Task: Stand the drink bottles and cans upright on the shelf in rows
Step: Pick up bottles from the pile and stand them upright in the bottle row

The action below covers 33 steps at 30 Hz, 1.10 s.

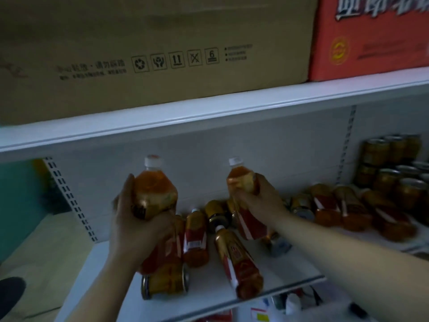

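My left hand (137, 225) grips an orange tea bottle (154, 189) with a white cap, held upright above the white shelf (209, 284). My right hand (261, 199) grips a second orange bottle (242, 180) around its shoulder, also upright. Below them, several bottles lie flat on the shelf: one (195, 238) in the middle, another (238, 261) pointing toward the back. A gold can (164, 283) lies on its side at the front edge. More bottles (348, 208) lie flat to the right.
Stacked upright gold cans (390, 166) fill the right end of the shelf. On the shelf above rest a brown carton (139, 54) and a red carton (371, 36). A perforated upright (69, 198) bounds the left side. Items sit on the lower shelf (285, 303).
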Tool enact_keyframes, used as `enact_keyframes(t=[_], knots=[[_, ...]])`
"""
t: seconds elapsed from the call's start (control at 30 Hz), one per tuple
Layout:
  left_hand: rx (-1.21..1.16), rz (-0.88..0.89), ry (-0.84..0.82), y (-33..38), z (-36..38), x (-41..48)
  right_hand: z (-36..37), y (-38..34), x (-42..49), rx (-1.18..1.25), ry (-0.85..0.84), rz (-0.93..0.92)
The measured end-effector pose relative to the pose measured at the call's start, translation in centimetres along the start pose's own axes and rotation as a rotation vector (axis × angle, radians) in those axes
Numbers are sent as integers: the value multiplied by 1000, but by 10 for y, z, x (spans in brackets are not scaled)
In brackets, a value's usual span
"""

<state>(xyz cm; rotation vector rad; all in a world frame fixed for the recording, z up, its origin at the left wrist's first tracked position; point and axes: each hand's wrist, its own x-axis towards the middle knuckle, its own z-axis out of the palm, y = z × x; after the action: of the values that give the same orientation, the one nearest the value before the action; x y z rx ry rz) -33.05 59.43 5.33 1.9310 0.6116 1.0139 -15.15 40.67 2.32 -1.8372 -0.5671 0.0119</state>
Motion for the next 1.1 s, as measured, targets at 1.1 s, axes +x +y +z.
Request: enact_keyframes(t=[1.1], knots=[[-375,111,-883,361,664,-323,-716,208,-185,-127,827,368]])
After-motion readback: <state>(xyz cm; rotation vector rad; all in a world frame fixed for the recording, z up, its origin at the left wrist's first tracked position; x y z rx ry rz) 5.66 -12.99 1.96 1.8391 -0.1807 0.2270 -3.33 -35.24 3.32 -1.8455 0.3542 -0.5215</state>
